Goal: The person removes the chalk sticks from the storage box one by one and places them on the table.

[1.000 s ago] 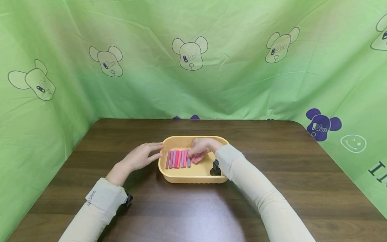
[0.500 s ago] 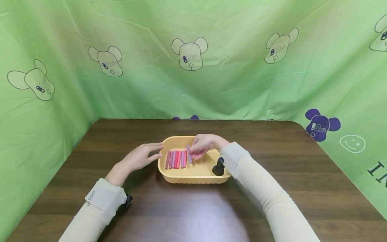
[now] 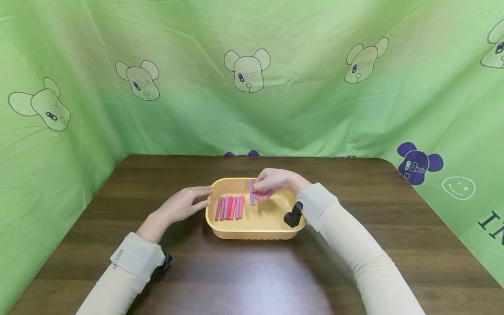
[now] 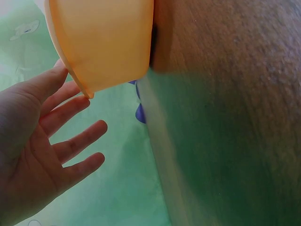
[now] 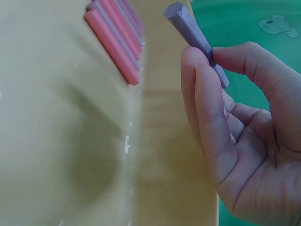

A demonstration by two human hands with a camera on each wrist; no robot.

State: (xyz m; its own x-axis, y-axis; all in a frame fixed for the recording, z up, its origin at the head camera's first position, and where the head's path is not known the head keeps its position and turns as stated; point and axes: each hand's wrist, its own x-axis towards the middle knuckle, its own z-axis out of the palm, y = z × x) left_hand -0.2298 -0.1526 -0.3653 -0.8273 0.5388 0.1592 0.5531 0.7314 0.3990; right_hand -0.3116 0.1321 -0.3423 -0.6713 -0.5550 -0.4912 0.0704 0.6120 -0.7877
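Head cam: fwd/down from your head, wide over bench (image 3: pixel 220 280). L wrist: close, your L hand (image 4: pixel 35 150) + tub (image 4: pixel 106 42) ext. R wrist: close, your R hand (image 5: pixel 258 146) + tub int. All share tub.

Purple stick (image 5: pixel 194 32) over yellow tray (image 3: pixel 256 234)

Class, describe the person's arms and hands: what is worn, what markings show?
Both sleeves are long and cream, with a greyish-white band round each wrist. The left band carries dark lettering, too small to read. A small black device shows at each wrist. The left hand and right hand wear no gloves.
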